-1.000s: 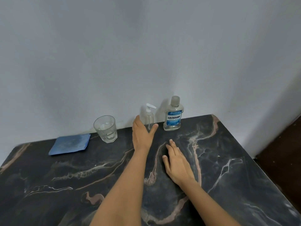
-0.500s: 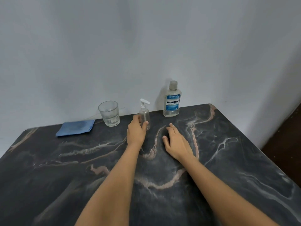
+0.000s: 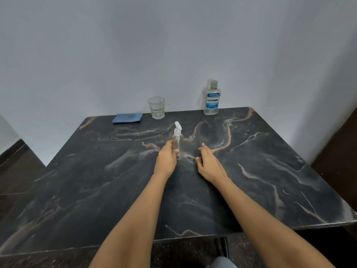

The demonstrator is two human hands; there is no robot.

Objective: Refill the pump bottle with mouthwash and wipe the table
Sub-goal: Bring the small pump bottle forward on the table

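Near the centre of the frame, on the dark marbled desk, a small clear pump bottle stands upright with its white pump head on top. The left hand grips it low on the body. The fingers curl round the left side and the thumb presses on the near side. The bottle thus sits at the upper right edge of that hand, with its neck and pump rising clear above the fingers.

Just right of the bottle, with a strip of bare desk between them, is the right hand. It holds nothing, and its fingers are close together and loosely bent, tips toward the upper left. Whether it rests on the desk or hangs just above it I cannot tell. Both forearms reach in from the bottom of the frame.

Along the far edge of the desk, against the pale wall, three things sit well apart from the hands. The mouthwash bottle stands upright at upper right, cap on, with a blue and white label. A clear drinking glass stands above the centre, a little left of the pump bottle. Just to its left a folded blue cloth lies flat.
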